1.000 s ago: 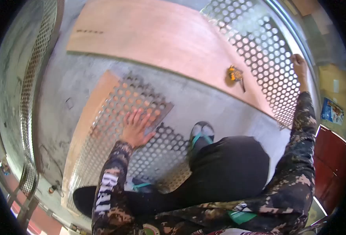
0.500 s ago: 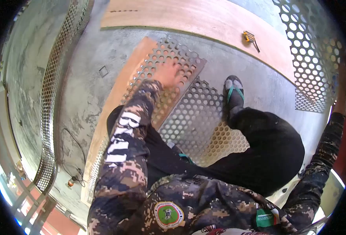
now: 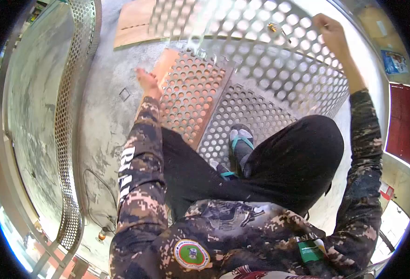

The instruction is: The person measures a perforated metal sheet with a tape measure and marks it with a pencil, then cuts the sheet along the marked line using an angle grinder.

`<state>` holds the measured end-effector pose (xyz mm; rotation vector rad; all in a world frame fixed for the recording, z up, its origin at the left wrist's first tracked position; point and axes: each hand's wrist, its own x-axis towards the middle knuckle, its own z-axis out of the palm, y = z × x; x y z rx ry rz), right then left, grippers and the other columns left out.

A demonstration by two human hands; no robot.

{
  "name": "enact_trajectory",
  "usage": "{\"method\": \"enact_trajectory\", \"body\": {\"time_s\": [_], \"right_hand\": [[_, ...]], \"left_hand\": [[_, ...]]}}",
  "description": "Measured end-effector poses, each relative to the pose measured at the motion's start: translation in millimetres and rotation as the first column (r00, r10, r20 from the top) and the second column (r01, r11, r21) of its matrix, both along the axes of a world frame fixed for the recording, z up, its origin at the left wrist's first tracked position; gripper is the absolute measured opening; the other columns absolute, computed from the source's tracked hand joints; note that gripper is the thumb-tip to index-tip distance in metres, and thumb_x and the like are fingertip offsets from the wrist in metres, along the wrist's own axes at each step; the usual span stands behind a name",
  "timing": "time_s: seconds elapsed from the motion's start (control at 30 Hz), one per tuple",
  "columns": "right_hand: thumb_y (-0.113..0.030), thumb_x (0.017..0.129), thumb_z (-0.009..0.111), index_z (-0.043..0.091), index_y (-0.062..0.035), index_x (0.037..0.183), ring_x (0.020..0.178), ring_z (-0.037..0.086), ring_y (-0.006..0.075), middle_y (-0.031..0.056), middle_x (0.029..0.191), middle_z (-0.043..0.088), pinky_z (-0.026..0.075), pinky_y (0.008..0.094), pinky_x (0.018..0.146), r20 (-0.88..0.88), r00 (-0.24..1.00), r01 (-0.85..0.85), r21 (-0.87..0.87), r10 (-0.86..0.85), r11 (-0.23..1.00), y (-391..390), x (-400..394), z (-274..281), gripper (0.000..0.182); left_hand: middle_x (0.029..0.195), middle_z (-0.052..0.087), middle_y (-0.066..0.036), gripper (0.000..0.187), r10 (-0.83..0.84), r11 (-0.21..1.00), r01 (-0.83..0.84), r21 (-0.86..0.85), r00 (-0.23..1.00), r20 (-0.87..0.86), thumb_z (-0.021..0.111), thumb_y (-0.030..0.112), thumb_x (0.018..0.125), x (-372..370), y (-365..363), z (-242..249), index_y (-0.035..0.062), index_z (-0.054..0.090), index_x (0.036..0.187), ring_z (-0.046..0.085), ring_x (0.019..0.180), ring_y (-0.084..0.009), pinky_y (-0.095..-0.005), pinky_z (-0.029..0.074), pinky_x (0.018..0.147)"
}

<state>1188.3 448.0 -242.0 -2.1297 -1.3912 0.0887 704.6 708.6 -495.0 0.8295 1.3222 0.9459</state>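
Observation:
My right hand is closed on the right edge of a large perforated metal sheet, which hangs tilted and blurred across the upper middle. My left hand is off to the left with its fingers apart and nothing in them. Beside it, a perforated sheet lies over a wooden board. Another perforated sheet lies between that one and my raised knee, and one foot is on it. The raised sheet partly hides a long plywood panel.
A long curved perforated strip runs down the left. A yellow tape measure shows through the raised sheet. A small square outline is on the concrete floor. A dark cable lies at lower left.
The perforated sheet in my right hand has swung from the far right across the upper middle. My left hand has left the sheet on the board and moved left. My foot has shifted inward.

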Motion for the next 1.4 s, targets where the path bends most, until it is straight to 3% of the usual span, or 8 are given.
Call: {"method": "enact_trajectory", "body": {"time_s": [0.13,0.23,0.3,0.43,0.5,0.57,1.1,1.4], "right_hand": [[-0.011,0.088,0.062,0.071,-0.002,0.095,0.072,0.061,0.0153,0.0085,0.079,0.07,0.05,0.0326,0.068,-0.195,0.98,-0.069,-0.162,0.037,0.984,18.3,-60.8,-100.8,0.015],[-0.015,0.09,0.061,0.068,0.0001,0.091,0.068,0.061,0.0278,0.0171,0.076,0.066,0.048,0.0412,0.067,-0.259,0.966,-0.074,-0.345,-0.02,0.936,27.0,-95.7,-155.2,0.017],[-0.016,0.091,0.06,0.068,0.0004,0.091,0.069,0.061,0.0312,0.0197,0.077,0.065,0.048,0.0422,0.067,-0.303,0.952,-0.082,-0.356,-0.032,0.931,22.8,-98.2,-198.0,0.018],[-0.019,0.093,0.059,0.068,0.0001,0.091,0.07,0.06,0.0385,0.0231,0.08,0.064,0.048,0.0437,0.068,-0.43,0.902,-0.142,-0.371,-0.034,0.918,19.8,-101.9,-242.5,0.021],[-0.02,0.093,0.06,0.069,-0.0008,0.092,0.072,0.061,0.0388,0.0231,0.08,0.064,0.048,0.045,0.068,-0.439,0.896,-0.127,-0.388,-0.062,0.913,17.5,-105.1,-255.0,0.021],[-0.021,0.093,0.061,0.069,-0.0005,0.092,0.075,0.062,0.041,0.024,0.082,0.064,0.048,0.046,0.069,-0.412,0.911,-0.168,-0.356,0.008,0.919,16.5,-107.2,-263.9,0.022],[-0.02,0.089,0.062,0.068,-0.0015,0.091,0.075,0.061,0.0435,0.0252,0.082,0.064,0.047,0.0475,0.069,-0.52,0.848,-0.182,-0.462,-0.098,0.868,3.0,-130.3,-283.8,0.02],[-0.022,0.091,0.062,0.069,-0.0009,0.091,0.08,0.063,0.0424,0.0239,0.084,0.066,0.049,0.048,0.072,-0.491,0.855,-0.057,-0.408,-0.167,0.911,-15.4,-149.9,-292.8,0.023]], "left_hand": [[0.094,0.045,-0.009,0.069,0.105,0.994,-0.105,-0.006,0.994,0.01,0.037,0.062,0.1,-34.5,-8.5,-11.3,0.0014,0.041,0.131,0.044,0.07,-0.0147,-0.0287,0.038,0.06],[0.108,0.055,-0.016,0.072,0.157,0.986,-0.141,0.094,0.968,-0.197,0.038,0.057,0.102,-65.9,-3.0,-43.0,-0.0062,0.044,0.135,0.048,0.084,-0.02,-0.0318,0.041,0.075],[0.115,0.056,-0.022,0.072,0.027,0.924,0.257,0.282,0.693,-0.72,0.045,0.056,0.1,-72.9,-10.7,-37.0,-0.008,0.047,0.132,0.054,0.093,-0.0276,-0.0378,0.044,0.083],[0.126,0.051,-0.03,0.071,-0.042,0.824,0.513,0.243,0.482,-0.875,0.058,0.051,0.096,-54.7,-27.0,-41.3,-0.0092,0.048,0.132,0.056,0.106,-0.0372,-0.0434,0.045,0.093],[0.127,0.049,-0.03,0.072,-0.114,0.84,0.509,0.189,0.507,-0.855,0.063,0.051,0.092,-42.9,-32.8,-44.1,-0.0065,0.049,0.133,0.052,0.112,-0.04,-0.0454,0.043,0.098],[0.128,0.047,-0.028,0.072,-0.079,0.771,0.633,0.067,0.2,-0.977,0.067,0.051,0.089,-38.8,-37.0,-43.9,-0.0018,0.05,0.134,0.048,0.117,-0.0415,-0.048,0.039,0.102],[0.13,0.046,-0.026,0.083,-0.06,0.777,0.628,0.029,0.119,-0.991,0.077,0.057,0.076,-42.4,-32.0,-34.0,0.0029,0.051,0.134,0.042,0.122,-0.042,-0.0527,0.03,0.106],[0.126,0.048,-0.027,0.079,-0.19,0.802,0.597,0.013,0.276,-0.942,0.082,0.05,0.074,-35.9,-31.7,-28.2,0.0031,0.051,0.131,0.045,0.12,-0.0384,-0.049,0.038,0.103]]}}
